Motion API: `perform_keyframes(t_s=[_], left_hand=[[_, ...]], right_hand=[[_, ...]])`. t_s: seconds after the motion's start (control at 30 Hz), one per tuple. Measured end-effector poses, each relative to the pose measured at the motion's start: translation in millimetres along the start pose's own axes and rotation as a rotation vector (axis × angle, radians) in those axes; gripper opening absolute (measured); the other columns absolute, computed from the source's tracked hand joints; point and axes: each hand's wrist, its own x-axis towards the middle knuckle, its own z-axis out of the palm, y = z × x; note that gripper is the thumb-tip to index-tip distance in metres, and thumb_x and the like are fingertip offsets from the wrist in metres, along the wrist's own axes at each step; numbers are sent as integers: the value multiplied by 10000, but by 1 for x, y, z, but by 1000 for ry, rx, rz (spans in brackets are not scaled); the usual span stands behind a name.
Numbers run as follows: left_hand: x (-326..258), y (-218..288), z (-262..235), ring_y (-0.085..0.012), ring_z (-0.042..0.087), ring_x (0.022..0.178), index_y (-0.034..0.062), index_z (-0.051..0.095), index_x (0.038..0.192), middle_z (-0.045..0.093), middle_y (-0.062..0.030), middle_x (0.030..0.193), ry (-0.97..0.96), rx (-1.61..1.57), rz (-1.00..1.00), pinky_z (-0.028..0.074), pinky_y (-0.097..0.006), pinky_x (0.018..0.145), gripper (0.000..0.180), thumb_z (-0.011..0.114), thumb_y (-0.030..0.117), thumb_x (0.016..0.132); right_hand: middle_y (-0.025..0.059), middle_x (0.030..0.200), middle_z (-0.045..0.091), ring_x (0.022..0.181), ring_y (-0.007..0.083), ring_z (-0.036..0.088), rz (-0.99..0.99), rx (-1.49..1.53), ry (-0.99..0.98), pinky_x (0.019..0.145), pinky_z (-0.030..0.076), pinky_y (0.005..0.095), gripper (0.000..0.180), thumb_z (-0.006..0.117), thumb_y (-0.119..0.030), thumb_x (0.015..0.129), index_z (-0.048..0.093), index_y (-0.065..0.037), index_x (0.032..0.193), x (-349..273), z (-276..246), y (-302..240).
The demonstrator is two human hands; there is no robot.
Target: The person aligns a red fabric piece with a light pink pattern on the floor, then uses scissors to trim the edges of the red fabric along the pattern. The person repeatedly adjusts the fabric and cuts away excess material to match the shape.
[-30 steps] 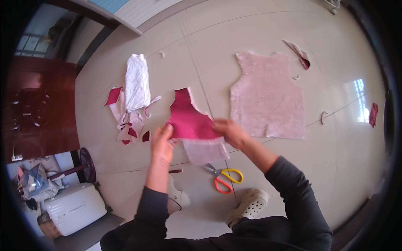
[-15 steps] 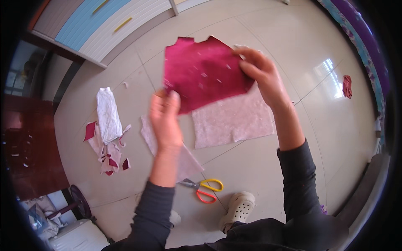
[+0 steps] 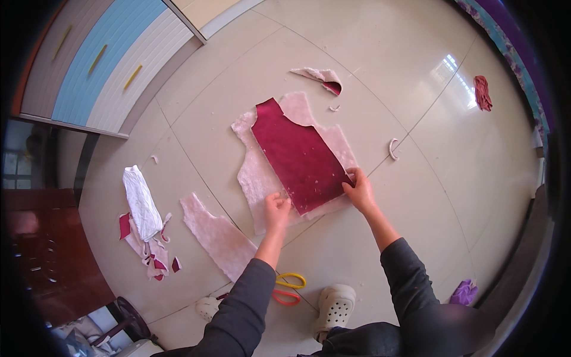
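A maroon fabric piece [image 3: 300,160], cut with curved notches at its far end, lies over a larger pale pink fleece piece [image 3: 253,172] on the floor. My left hand [image 3: 277,210] is closed at its near left corner, thumb and fingers pinched on the edge. The near right corner is gripped between the thumb and fingers of my right hand [image 3: 360,191]. To the left of my left forearm lies a narrower pink fleece piece [image 3: 217,235]. Scissors [image 3: 290,281] with one yellow and one red handle loop rest near my feet, their blades hidden by my left sleeve.
A folded white cloth [image 3: 141,201] sits on pink and maroon scraps [image 3: 156,256] at the left. Beyond the fleece are a curled scrap [image 3: 321,76] and a small strip [image 3: 392,149]. Drawers [image 3: 101,56] stand far left; a reddish cloth [image 3: 482,93] and purple bundle [image 3: 463,293] lie right.
Both hands have come down with the maroon piece, from held up in the air to laid over the pink fleece. The view has shifted, showing more floor beyond.
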Motion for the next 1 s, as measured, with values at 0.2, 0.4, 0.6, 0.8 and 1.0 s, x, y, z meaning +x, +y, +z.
perform_keyframes(t_s=[0.2, 0.4, 0.6, 0.8, 1.0], left_hand=[[-19, -13, -21, -142, 614, 763, -2, 476, 1145, 616, -91, 953, -231, 172, -141, 504, -279, 652, 317, 626, 60, 873], [61, 43, -11, -145, 589, 823, 42, 470, 1192, 592, -77, 995, 72, 100, 33, 507, -294, 696, 384, 661, 127, 870], [130, 113, 24, -122, 578, 883, 58, 586, 1131, 583, -34, 1103, 79, 423, 438, 484, -259, 776, 341, 612, -10, 798], [99, 158, 37, -128, 518, 1141, 54, 619, 1207, 557, -30, 1266, -323, -5, 431, 421, -264, 969, 495, 460, -94, 762], [115, 136, 56, -169, 492, 1219, 37, 517, 1326, 530, -61, 1331, -385, 116, 409, 378, -298, 1041, 520, 504, -57, 814]], right_hand=[[135, 790, 658, 730, 256, 641, 14, -26, -148, 671, 502, 374, 343, 649, -68, 777, 557, -22, 1105, -35, -10, 8], [149, 837, 664, 758, 243, 638, 154, 21, -202, 707, 506, 356, 380, 690, -143, 806, 557, -3, 1133, -55, -19, -10], [175, 861, 662, 779, 317, 654, -19, -127, -115, 698, 510, 380, 369, 688, -159, 807, 574, -30, 1135, -54, -2, 0], [168, 852, 644, 747, 328, 641, -179, 82, -9, 658, 503, 377, 245, 607, -71, 846, 595, -54, 1090, -66, -14, -23], [159, 842, 643, 674, 264, 614, 3, 175, 44, 632, 493, 342, 248, 625, -94, 867, 579, -30, 1101, -85, -21, -3]])
